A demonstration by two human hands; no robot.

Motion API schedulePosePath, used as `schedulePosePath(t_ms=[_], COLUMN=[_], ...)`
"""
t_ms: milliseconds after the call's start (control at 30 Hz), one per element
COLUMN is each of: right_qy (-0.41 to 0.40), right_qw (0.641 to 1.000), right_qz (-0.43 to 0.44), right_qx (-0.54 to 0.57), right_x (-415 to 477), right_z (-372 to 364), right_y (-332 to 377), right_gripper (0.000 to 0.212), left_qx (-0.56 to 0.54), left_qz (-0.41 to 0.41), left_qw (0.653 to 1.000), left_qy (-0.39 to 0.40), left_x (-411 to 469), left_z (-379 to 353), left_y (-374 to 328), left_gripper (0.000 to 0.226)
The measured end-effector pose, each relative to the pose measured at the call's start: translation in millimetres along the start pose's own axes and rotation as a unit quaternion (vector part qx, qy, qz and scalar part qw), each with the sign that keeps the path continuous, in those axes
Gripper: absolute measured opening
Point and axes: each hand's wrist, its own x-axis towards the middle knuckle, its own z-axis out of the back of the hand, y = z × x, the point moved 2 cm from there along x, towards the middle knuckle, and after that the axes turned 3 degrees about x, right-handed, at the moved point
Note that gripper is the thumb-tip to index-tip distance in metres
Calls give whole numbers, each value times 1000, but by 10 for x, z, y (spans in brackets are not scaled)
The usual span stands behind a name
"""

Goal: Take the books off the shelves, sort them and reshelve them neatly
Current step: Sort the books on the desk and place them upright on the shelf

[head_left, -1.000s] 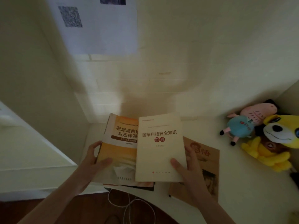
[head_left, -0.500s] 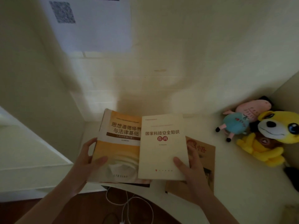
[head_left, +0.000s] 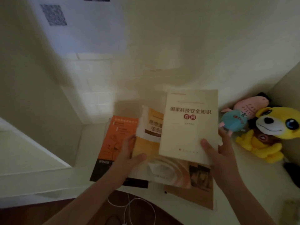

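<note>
Head view: a person's two bare arms reach over a pale desk [head_left: 246, 184] set into a corner of cream walls; the picture is soft with blur.
Sheet on wall: a white sheet [head_left: 90, 30] hangs upper left, with a dark square code printed on it.
Orange book [head_left: 116, 140]: lies flat on the desk's left part; orange cover with pale lettering too blurred to read and a dark plant drawing, black band along its near end.
Yellow book [head_left: 149, 146]: white upper part with dark characters and a brown strip, amber lower half with a pale swirl; held tilted above the orange book, its right side hidden behind the cream book.
Cream book [head_left: 190, 127]: plain cream cover, a row of dark red characters, a red round mark beneath; held upright in front, overlapping the yellow book.
Brown book [head_left: 194, 197]: flat on the desk near the front edge, tan cover with a dark picture, mostly under the yellow one.
Plush toys: a yellow dog [head_left: 276, 125] and a pink pig [head_left: 250, 104] in blue sit in the right corner, touching each other.
Left hand [head_left: 128, 153]: grips the yellow book's left edge, thumb on the cover.
Right hand [head_left: 217, 151]: grips the cream book's lower right corner, thumb on the cover, fingers behind.
Cable [head_left: 129, 207]: white, looped on the dark floor below the desk.
</note>
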Motion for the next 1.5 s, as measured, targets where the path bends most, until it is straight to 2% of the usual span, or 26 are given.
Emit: schedulePosePath(t_ms=[100,267,400,500,567,667,733,800,833,867,900,967,1000,1033,1100,1167,1267,1500], right_qy=[-17,-37,-52,-50,-41,-33,-24,-18,-16,-16,-10,3,8,21,41,41,43,62], right_qw=[999,999,997,997,997,997,997,997,997,997,998,998,998,998,998,998,996,995], right_qz=[20,2,-26,-42,-49,-56,-56,-59,-58,-58,-55,-51,-54,-55,-44,-54,-76,-81], right_qx=[32,40,42,49,52,51,50,50,49,42,34,26,28,25,8,4,12,16], right_x=[68,50,-16,-26,-26,-15,-9,-19,-30,-39,-51,-71,-84,-99,-137,-149,-172,-238], right_z=[94,242,357,403,397,348,295,225,178,136,90,19,-15,-61,-150,-207,-289,-390], right_y=[135,22,-108,-146,-154,-185,-223,-260,-277,-305,-321,-368,-379,-376,-342,-374,-457,-468], right_gripper=[42,47,41,41,42,43,46,54,63,72,73,54,45,40,38,41,49,43], left_qx=[76,129,150,203,249,287,328,440,487,510,511,470,456,447,450,459,421,271], left_qz=[18,70,103,143,135,18,-64,-116,-112,-79,-24,94,129,148,142,126,119,55], left_qw=[996,987,980,963,951,955,942,885,854,839,840,859,863,866,870,868,883,941], left_qy=[39,67,75,106,125,76,14,-99,-144,-170,-180,-178,-174,-166,-143,-145,-171,-196], left_x=[163,304,370,363,321,233,140,122,132,153,159,111,60,6,-53,-85,-123,-300], left_z=[-525,-1206,-1300,-1259,-1208,-1014,-699,-239,42,329,592,932,1004,1043,1077,1097,1150,1224], left_y=[183,621,740,719,578,162,-116,-207,-179,-104,-29,110,142,166,181,144,77,-301], left_gripper=[64,71,77,83,72,41,37,43,49,59,72,97,98,89,55,37,32,28])
